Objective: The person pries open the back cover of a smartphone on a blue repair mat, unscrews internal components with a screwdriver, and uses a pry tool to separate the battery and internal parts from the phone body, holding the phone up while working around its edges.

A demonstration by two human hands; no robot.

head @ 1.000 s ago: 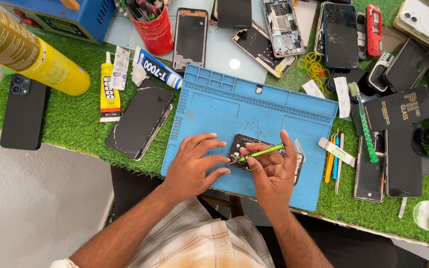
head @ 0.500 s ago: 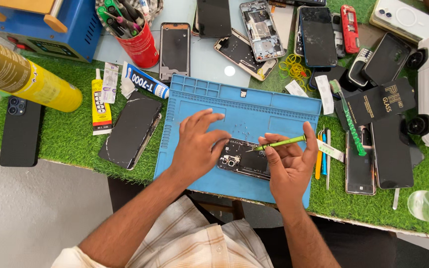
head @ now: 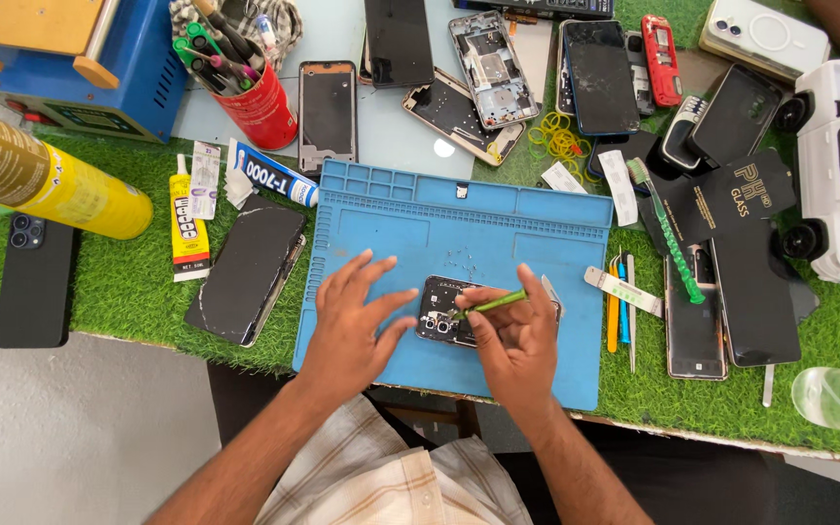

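From the head view, the left hand [head: 350,326] is resting open, fingertips steadying an opened phone [head: 447,312] lying on the blue mat [head: 498,228]. The right hand [head: 517,340] is pinching a green tool [head: 491,303] over it.

A yellow glue tube package [head: 188,228] lies on the green turf left of the blue mat, a white-and-blue tube [head: 271,173] just above it. A cracked dark screen [head: 248,269] rests beside the mat. A black printed sleeve [head: 731,194] lies at right, and a dusty dark phone screen [head: 600,76] above
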